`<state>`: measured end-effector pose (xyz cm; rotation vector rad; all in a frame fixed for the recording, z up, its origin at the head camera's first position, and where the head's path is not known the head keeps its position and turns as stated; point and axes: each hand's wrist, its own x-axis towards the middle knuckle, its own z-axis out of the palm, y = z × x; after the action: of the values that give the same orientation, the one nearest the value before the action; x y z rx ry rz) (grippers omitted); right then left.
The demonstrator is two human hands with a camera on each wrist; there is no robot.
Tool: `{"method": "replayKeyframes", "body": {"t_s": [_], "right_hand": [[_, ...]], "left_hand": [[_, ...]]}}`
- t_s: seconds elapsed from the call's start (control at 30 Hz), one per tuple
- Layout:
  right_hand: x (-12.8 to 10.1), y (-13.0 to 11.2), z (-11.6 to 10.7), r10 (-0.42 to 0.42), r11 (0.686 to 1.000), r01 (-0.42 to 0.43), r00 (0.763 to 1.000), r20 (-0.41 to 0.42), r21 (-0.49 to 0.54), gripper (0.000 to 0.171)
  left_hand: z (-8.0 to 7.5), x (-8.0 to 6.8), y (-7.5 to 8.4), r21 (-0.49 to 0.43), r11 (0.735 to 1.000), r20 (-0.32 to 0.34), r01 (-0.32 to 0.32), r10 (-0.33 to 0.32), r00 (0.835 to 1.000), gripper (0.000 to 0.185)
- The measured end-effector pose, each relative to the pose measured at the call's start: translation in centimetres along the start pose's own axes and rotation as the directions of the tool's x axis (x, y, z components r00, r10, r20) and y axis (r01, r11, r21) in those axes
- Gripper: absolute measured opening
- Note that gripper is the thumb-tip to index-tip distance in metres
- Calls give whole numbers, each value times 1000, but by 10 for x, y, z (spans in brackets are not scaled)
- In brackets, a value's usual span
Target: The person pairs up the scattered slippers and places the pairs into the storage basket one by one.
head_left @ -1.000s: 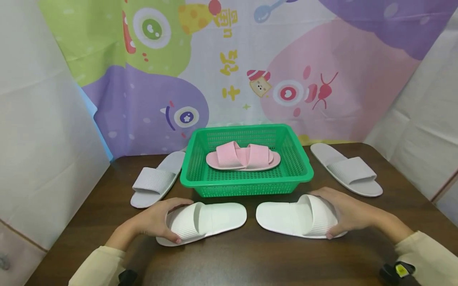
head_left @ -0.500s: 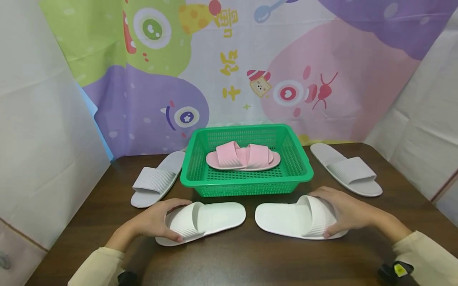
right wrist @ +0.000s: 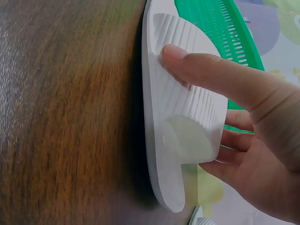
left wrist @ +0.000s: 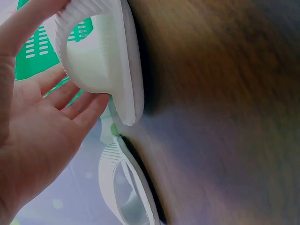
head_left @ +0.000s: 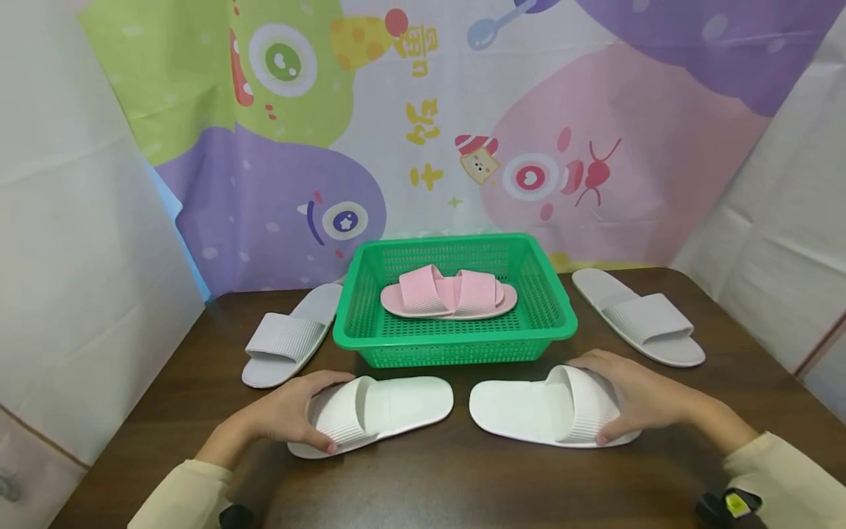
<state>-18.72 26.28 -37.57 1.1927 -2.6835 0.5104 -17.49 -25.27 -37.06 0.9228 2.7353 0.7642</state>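
Note:
My left hand (head_left: 288, 413) grips a white slipper (head_left: 410, 402) across its ribbed strap, thumb on the near side and fingers on the far side. In the left wrist view the fingers (left wrist: 75, 101) reach along the strap's far side. My right hand (head_left: 651, 393) holds the other white slipper (head_left: 512, 408) the same way; its thumb presses the ribbed strap (right wrist: 187, 101) in the right wrist view. The slippers' heel ends face each other with a small gap. Both lie level at the table; whether they touch it I cannot tell.
Behind the white slippers stands a green basket (head_left: 456, 354) with two overlapping pink slippers (head_left: 423, 294) inside. One grey slipper (head_left: 280, 338) lies left of it, another grey slipper (head_left: 651, 319) right of it. A cartoon-printed cloth (head_left: 429, 206) hangs behind the brown table (head_left: 423, 492).
The head view has tilted slightly, so the scene sits a little lower. Both hands keep their hold on the white slippers, which have shifted very slightly left.

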Motion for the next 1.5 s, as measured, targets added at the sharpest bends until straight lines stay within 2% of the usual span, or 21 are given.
{"method": "replayKeyframes", "body": {"t_s": [0.23,0.5,0.7,0.9,1.13,1.5], "right_hand": [[0,-1,0,5,1000,-5,1000,3,0,94],[-1,3,0,5,1000,-5,999,-33,3,91],[-3,2,-5,-13,1000,14,999,-43,21,90],[-6,0,-11,-39,999,40,997,-64,15,90],[-6,-7,-20,7,1000,-8,999,-49,-5,90],[-2,-16,-36,-31,999,30,999,-32,-13,89]], "left_hand": [[-1,1,2,20,1000,15,21,-21,1000,92],[0,1,0,17,1000,-12,-10,11,1000,88],[-1,0,0,3,1000,-34,-11,12,999,89],[-5,-2,5,5,1000,-38,-17,17,999,87],[-8,-6,11,23,998,-57,-50,52,997,85],[-18,-17,20,60,996,-78,-72,77,994,84]]}}
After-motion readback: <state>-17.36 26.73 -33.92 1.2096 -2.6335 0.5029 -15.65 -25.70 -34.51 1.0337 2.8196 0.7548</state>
